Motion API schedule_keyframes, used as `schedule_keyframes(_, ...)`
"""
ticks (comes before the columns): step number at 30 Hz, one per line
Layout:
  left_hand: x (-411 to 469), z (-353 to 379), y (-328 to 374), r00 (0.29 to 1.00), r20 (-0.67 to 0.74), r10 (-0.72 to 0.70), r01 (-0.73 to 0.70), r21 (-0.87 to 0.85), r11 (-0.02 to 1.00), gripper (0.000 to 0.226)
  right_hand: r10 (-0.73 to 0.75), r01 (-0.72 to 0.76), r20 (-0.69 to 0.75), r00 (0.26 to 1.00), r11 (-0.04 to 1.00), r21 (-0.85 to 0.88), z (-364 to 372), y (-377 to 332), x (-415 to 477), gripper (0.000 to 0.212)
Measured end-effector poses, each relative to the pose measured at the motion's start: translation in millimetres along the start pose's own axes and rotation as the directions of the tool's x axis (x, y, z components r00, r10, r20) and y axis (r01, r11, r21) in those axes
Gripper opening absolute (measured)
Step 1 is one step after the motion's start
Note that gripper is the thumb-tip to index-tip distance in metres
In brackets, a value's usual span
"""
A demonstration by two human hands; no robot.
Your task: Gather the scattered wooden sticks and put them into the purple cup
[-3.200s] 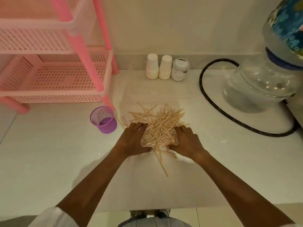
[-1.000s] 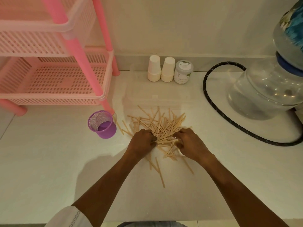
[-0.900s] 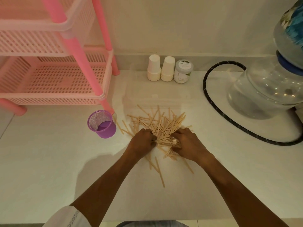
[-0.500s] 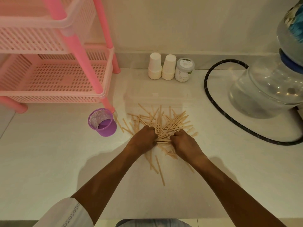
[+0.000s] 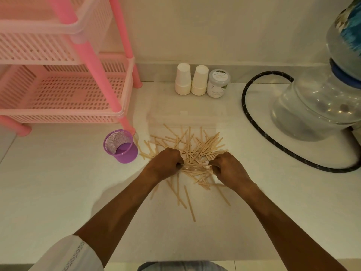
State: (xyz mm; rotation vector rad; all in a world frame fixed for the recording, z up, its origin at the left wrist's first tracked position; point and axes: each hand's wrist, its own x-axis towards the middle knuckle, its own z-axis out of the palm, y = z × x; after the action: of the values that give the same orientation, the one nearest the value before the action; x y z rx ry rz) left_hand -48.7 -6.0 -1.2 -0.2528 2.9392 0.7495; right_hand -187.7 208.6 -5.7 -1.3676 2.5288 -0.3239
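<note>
wooden sticks [image 5: 197,147] sit in a messy pile on the white surface [image 5: 58,182], just right of the upright purple mesh cup [image 5: 121,146]; left hand [image 5: 166,165] and right hand [image 5: 227,170] each clench one end of a few at the pile's near edge; pink rack [image 5: 64,94] stands right behind the cup

Purple mesh cup [image 5: 120,146], pale tan wooden sticks [image 5: 197,151], pink slotted rack [image 5: 64,90], black speckled hose [image 5: 254,124], and the tabletop [image 5: 48,182] was off-white.
</note>
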Motion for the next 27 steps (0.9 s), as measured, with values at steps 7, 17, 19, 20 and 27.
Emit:
schedule_keyframes(7, -2, -14, -7, 0.999, -0.030, 0.039, -0.040, -0.046, 0.998, 0.014, 0.040, -0.036, 0.076, 0.996, 0.998, -0.043, -7, -4, -1, 0.038)
schedule_keyframes(17, -10, -37, -5, 0.988, -0.116, 0.102, -0.106, -0.023, 0.994, 0.013, -0.039, 0.066, 0.138, 0.990, 0.977, -0.201, 13, -16, 3, 0.020)
schedule_keyframes(19, -13, -35, -6, 0.989, -0.121, 0.083, -0.087, -0.029, 0.996, 0.014, -0.077, 0.108, 0.118, 0.990, 0.952, -0.285, 16, -18, 3, 0.009)
schedule_keyframes(20, -14, -35, -7, 0.990, -0.119, 0.072, -0.077, -0.038, 0.996, 0.014, -0.097, 0.123, 0.099, 0.990, 0.942, -0.313, 17, -18, 2, 0.013)
schedule_keyframes(27, -18, -29, -7, 0.996, -0.090, 0.028, -0.034, -0.059, 0.998, 0.014, -0.131, 0.144, 0.065, 0.989, 0.945, -0.294, 13, -21, 0, 0.020)
